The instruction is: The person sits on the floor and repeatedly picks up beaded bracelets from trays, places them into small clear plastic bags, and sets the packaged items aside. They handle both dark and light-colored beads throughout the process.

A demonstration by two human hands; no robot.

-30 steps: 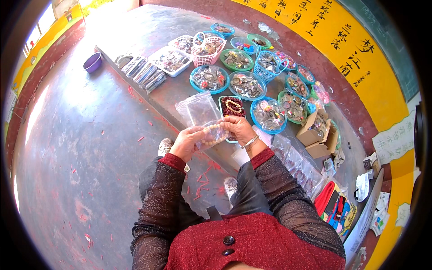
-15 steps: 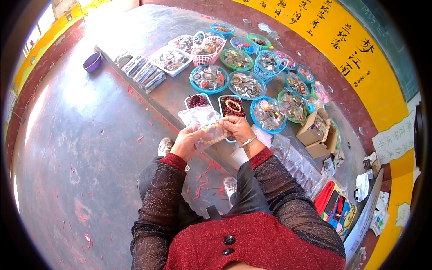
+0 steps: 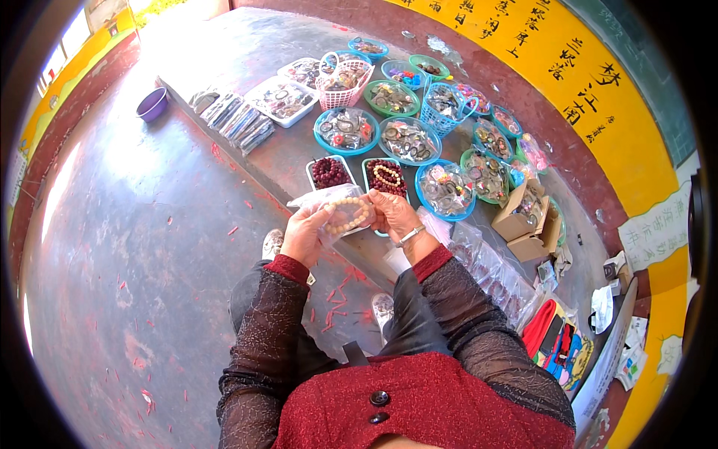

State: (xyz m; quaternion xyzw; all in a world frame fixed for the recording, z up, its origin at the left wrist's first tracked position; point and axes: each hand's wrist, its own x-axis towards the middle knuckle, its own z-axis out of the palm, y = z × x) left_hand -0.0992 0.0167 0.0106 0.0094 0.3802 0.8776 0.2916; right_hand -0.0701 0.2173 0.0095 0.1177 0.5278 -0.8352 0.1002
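Between my hands is a clear plastic bag (image 3: 314, 196) with a pale beaded bracelet (image 3: 345, 228) in it, the beads showing through the film as a loop. My left hand (image 3: 301, 238) grips the bag's left side, thumb on top. At its right edge, my right hand (image 3: 400, 218) pinches the bag between thumb and fingertips; a bracelet circles that wrist. Just beyond the hands stand two small trays: dark red beads (image 3: 327, 172) fill the left one, and in the right one a pale bead string (image 3: 387, 175) lies on dark red beads.
Several round baskets, such as a blue one (image 3: 420, 196), hold packaged small items on the raised floor. Right of them is an open cardboard box (image 3: 516, 238). Plastic packets (image 3: 486, 273) lie beside my right arm. A purple basin (image 3: 152, 105) stands far left, near stacked packs (image 3: 238, 123).
The bracelet has gone down into the bag and now lies as a loop inside it. The bag's raised open end has folded lower, uncovering the left tray.
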